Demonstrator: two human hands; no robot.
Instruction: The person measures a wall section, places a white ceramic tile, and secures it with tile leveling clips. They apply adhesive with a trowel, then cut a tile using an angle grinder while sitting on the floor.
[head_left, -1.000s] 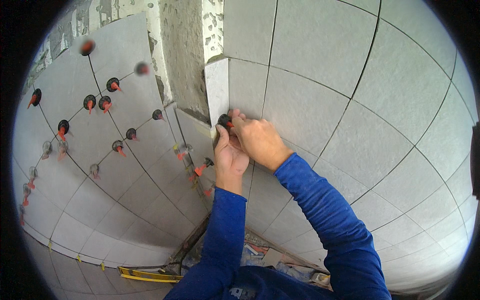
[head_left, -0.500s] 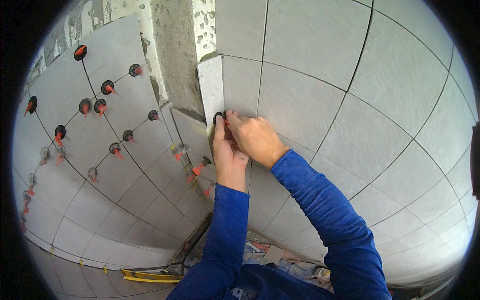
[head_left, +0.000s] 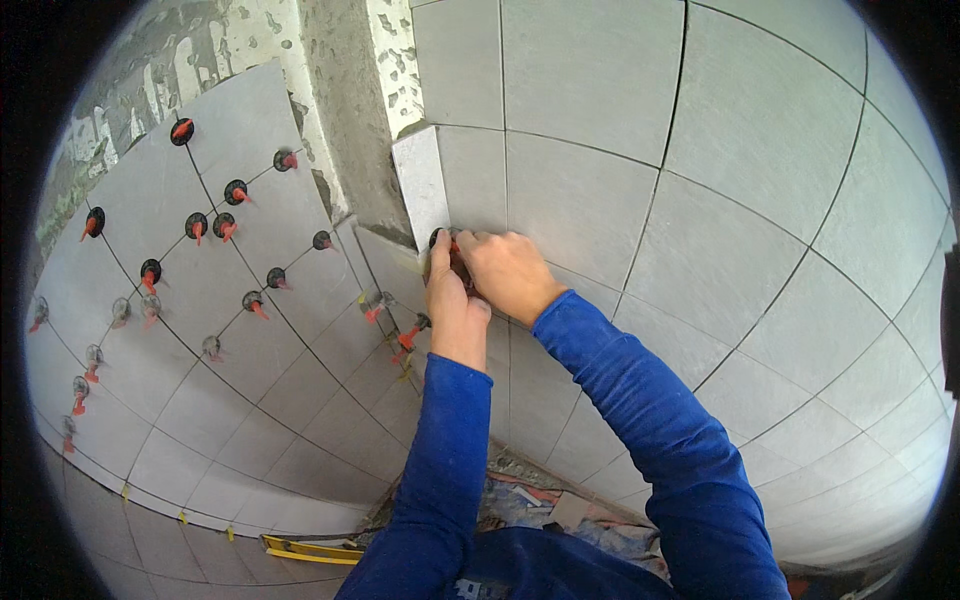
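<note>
Your right hand [head_left: 512, 275] is curled up small, with its bent fingers pinched at the red handle [head_left: 456, 245] of a small round clip [head_left: 436, 238]. Your left hand [head_left: 458, 315] is half curled just beside it, with the thumb up against the clip's black disc; its other fingers are mostly hidden, so how hard they grip is not clear. The clip is right at your fingertips, by the low end of a narrow tile [head_left: 420, 180] that stands just above your hands. The clip looks light and stiff, like hard plastic, and the red handle seems the best bit to pinch. Dust may make it a bit slippery. The narrow tile looks hard but could chip at its edges, so its flat face is safer to press. More clips [head_left: 225, 226] stick out from the wall tiles [head_left: 240, 130] left of your hands. Well below your hands, past a yellow bar [head_left: 310, 550], lie scraps [head_left: 575, 510] too jumbled to make out any box or bucket.
</note>
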